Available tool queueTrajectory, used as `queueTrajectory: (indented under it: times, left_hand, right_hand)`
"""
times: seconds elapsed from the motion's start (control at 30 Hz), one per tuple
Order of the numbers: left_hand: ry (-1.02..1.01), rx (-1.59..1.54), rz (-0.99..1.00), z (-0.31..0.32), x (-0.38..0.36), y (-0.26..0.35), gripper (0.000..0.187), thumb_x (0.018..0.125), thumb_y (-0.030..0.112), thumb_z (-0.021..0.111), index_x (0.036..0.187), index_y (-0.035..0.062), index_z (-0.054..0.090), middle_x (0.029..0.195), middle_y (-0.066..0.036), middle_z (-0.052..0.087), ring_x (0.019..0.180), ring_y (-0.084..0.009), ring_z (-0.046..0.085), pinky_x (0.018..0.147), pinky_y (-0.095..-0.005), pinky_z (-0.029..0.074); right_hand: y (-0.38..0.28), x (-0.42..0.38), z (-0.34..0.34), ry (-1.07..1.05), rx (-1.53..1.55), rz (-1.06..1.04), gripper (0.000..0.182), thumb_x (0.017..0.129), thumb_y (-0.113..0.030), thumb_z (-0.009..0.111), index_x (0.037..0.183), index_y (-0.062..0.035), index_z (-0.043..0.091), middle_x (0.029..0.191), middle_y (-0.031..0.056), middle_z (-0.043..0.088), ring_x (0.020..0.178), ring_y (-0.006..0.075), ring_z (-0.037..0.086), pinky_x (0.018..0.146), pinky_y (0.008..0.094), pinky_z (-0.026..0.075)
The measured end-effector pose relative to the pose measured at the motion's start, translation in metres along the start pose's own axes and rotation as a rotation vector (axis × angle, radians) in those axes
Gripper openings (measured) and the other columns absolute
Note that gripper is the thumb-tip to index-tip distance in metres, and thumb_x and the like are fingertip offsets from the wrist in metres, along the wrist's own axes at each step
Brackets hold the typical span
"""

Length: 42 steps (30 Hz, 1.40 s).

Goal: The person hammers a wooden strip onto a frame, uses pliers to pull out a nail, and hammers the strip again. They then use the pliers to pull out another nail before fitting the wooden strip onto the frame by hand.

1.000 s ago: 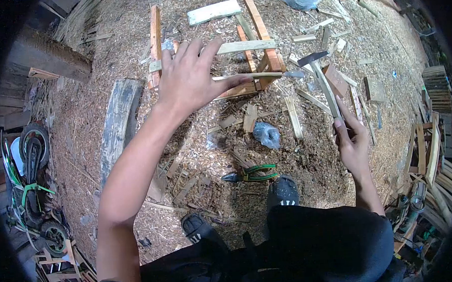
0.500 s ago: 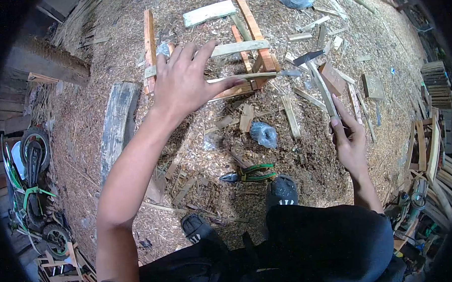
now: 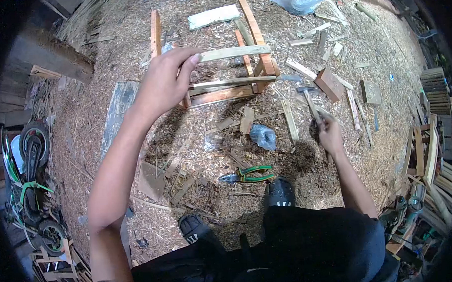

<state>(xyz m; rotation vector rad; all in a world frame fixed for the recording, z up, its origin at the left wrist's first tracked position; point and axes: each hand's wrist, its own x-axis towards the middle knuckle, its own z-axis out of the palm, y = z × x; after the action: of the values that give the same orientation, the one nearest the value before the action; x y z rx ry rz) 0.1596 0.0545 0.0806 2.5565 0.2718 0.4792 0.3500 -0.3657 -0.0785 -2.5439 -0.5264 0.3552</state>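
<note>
My left hand (image 3: 169, 79) is closed around the left end of a pale wooden slat (image 3: 235, 52), at the corner of a small wooden frame (image 3: 255, 26). Its fingertips are partly hidden behind the slat and hand. A second thin slat (image 3: 233, 82) crosses the frame just below. To the right, my right hand (image 3: 330, 135) grips the wooden handle of a hammer (image 3: 311, 103). The hammer's head points up and away, close to the ground beside the frame's right leg, apart from the frame.
Pliers with green handles (image 3: 255, 174) lie by my feet. Near them are a clear plastic roll (image 3: 263, 137) and wood offcuts. A brown block (image 3: 329, 84) sits right of the hammer, a weathered plank (image 3: 118, 113) left of the frame. A toy-like motorbike (image 3: 33, 184) stands far left.
My left hand has gone from spread over the frame to closed on the slat's left end. The right hand and hammer have moved left and lower, with the hammer head dropping.
</note>
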Motion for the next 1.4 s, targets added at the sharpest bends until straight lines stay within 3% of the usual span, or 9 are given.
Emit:
queueTrajectory:
  times: [0.07, 0.23, 0.3, 0.43, 0.57, 0.7, 1.0, 1.2, 1.4]
  left_hand:
    - [-0.039, 0.1, 0.062, -0.007, -0.008, -0.001, 0.034, 0.101, 0.005, 0.053, 0.133, 0.0065, 0.065, 0.106, -0.019, 0.072, 0.094, -0.0306, 0.071, 0.085, -0.0433, 0.055]
    - [-0.035, 0.027, 0.036, -0.014, -0.03, 0.006, 0.032, 0.101, 0.004, 0.053, 0.127, 0.0096, 0.07, 0.111, -0.017, 0.072, 0.099, -0.0297, 0.07, 0.091, -0.0435, 0.053]
    - [-0.182, -0.239, -0.235, -0.027, -0.034, 0.01, 0.033, 0.101, 0.003, 0.052, 0.128, 0.0108, 0.07, 0.127, -0.015, 0.07, 0.117, -0.0262, 0.067, 0.103, -0.0425, 0.05]
    - [-0.013, -0.207, -0.045, -0.026, -0.059, -0.018, 0.035, 0.099, 0.0, 0.051, 0.127, 0.0115, 0.07, 0.139, -0.013, 0.064, 0.138, -0.0289, 0.052, 0.119, -0.0402, 0.037]
    - [0.22, -0.308, -0.17, -0.023, -0.092, -0.041, 0.038, 0.099, 0.005, 0.056, 0.136, 0.0094, 0.063, 0.144, -0.016, 0.058, 0.139, -0.0286, 0.05, 0.117, -0.0404, 0.037]
    - [0.148, -0.461, -0.483, -0.009, -0.135, -0.049, 0.047, 0.105, 0.023, 0.058, 0.147, 0.0039, 0.051, 0.153, -0.014, 0.049, 0.14, -0.0246, 0.046, 0.114, -0.0392, 0.04]
    - [0.151, -0.726, -0.528, -0.007, -0.142, -0.04, 0.031, 0.103, 0.015, 0.062, 0.132, 0.0029, 0.059, 0.106, -0.01, 0.073, 0.092, -0.011, 0.064, 0.088, -0.0268, 0.05]
    - [0.167, -0.442, -0.267, -0.012, -0.137, -0.036, 0.021, 0.104, 0.014, 0.058, 0.121, 0.0043, 0.065, 0.11, -0.009, 0.071, 0.099, -0.0133, 0.063, 0.094, -0.0301, 0.047]
    - [0.137, -0.549, -0.295, -0.014, -0.136, -0.042, 0.021, 0.106, 0.014, 0.054, 0.118, 0.0011, 0.065, 0.113, -0.009, 0.071, 0.111, -0.0167, 0.062, 0.101, -0.0325, 0.045]
  right_hand:
    - [-0.044, 0.01, -0.019, -0.016, -0.008, -0.123, 0.039, 0.101, -0.02, 0.06, 0.137, -0.0038, 0.063, 0.136, 0.0254, 0.062, 0.126, 0.0376, 0.061, 0.101, 0.0455, 0.052]
    - [-0.194, 0.044, -0.076, -0.335, 0.211, -0.464, 0.061, 0.105, -0.044, 0.054, 0.15, -0.0045, 0.049, 0.133, 0.021, 0.064, 0.118, 0.0267, 0.063, 0.099, 0.0401, 0.051]
    - [-0.247, 0.049, -0.087, -0.432, 0.203, -0.381, 0.064, 0.104, -0.046, 0.056, 0.154, -0.0066, 0.043, 0.135, 0.0196, 0.063, 0.118, 0.0254, 0.062, 0.097, 0.0386, 0.052]
    - [-0.291, 0.056, -0.085, -0.642, 0.111, -0.228, 0.08, 0.102, -0.051, 0.058, 0.161, -0.006, 0.028, 0.13, 0.0202, 0.063, 0.11, 0.0235, 0.062, 0.089, 0.0359, 0.055]
    - [-0.284, 0.072, -0.065, -0.633, 0.212, -0.067, 0.071, 0.1, -0.043, 0.065, 0.149, 0.0014, 0.039, 0.114, 0.0139, 0.065, 0.096, 0.0188, 0.061, 0.075, 0.0336, 0.054]
    - [-0.28, 0.047, -0.065, -0.659, 0.412, -0.121, 0.062, 0.099, -0.034, 0.068, 0.145, -0.0019, 0.042, 0.098, 0.0108, 0.064, 0.076, 0.0145, 0.056, 0.062, 0.0297, 0.05]
    - [-0.248, -0.003, -0.053, -0.553, 0.547, -0.097, 0.046, 0.1, -0.024, 0.068, 0.136, -0.0089, 0.045, 0.099, 0.0041, 0.07, 0.074, 0.0098, 0.059, 0.058, 0.0271, 0.048]
    - [-0.251, -0.009, -0.051, -0.504, 0.602, -0.064, 0.037, 0.1, -0.024, 0.068, 0.128, -0.0101, 0.048, 0.094, 0.0026, 0.07, 0.072, 0.0085, 0.059, 0.055, 0.0255, 0.046]
    - [-0.243, -0.007, -0.045, -0.485, 0.631, -0.109, 0.03, 0.101, -0.025, 0.065, 0.122, -0.0099, 0.05, 0.093, 0.0026, 0.07, 0.073, 0.0092, 0.062, 0.055, 0.025, 0.046]
